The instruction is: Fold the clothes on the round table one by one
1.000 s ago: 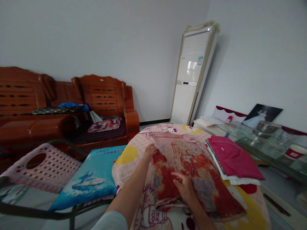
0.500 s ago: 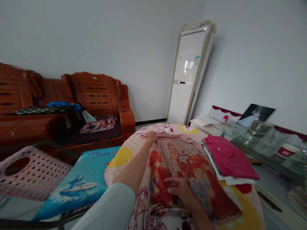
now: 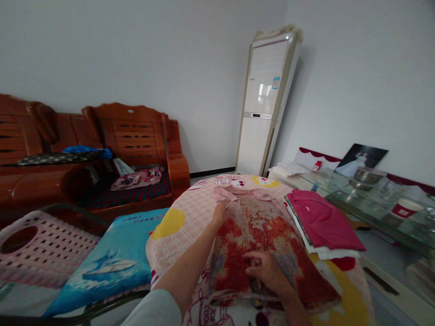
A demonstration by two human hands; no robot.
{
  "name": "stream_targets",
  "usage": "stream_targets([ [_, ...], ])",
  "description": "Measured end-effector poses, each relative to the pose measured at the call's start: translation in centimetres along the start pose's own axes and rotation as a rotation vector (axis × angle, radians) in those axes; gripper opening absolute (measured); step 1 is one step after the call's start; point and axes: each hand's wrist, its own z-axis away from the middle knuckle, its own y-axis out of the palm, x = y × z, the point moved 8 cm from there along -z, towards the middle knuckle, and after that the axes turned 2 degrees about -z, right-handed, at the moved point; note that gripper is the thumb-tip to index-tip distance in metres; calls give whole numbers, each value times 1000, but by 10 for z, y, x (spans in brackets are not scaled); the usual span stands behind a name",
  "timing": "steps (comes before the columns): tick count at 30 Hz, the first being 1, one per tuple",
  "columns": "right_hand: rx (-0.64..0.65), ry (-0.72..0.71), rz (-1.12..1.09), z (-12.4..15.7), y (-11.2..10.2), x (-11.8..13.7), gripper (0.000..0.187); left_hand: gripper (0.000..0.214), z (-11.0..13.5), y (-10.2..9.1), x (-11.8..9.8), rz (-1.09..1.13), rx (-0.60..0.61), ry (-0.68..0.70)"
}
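A shirt (image 3: 272, 235) mottled in red, rust, grey and pale pink lies on a round table, its pinkish collar end away from me and its hem toward me. My left hand (image 3: 220, 213) is at the upper left edge of the shirt, by the shoulder, with its fingers closed together on the fabric. Over the lower middle of the shirt rests my right hand (image 3: 267, 270), fingers loosely bent and apart, touching the cloth near the front opening. Part of the hem is hidden behind my right forearm.
The table wears a printed pink cloth (image 3: 197, 203). To the right sits a folded stack topped by a magenta garment (image 3: 322, 222), beside a glass-topped cabinet (image 3: 377, 222). On the left are a blue cushion (image 3: 118, 258), a pink woven basket (image 3: 50, 244) and wooden seats (image 3: 136, 131).
My left hand has moved slightly down and right from the collar end. The shirt's left side, bunched before, now lies flatter and wider. My right hand has hardly moved.
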Motion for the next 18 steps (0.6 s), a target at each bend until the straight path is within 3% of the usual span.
stream_targets([
  [3, -51, -43, 105, -1, -6, 5, 35, 39, 25, -25, 26, 6, -139, -53],
  [6, -158, -147, 286, -1, -10, 18, 28, 38, 49, -37, 46, -1, -202, -133],
  [13, -199, -141, 632, 2, 7, 30, 36, 43, 64, -18, 24, -73, -64, 117],
  [18, -208, -155, 650, 4, 9, 28, 36, 36, 62, -30, 40, -107, -176, -34],
])
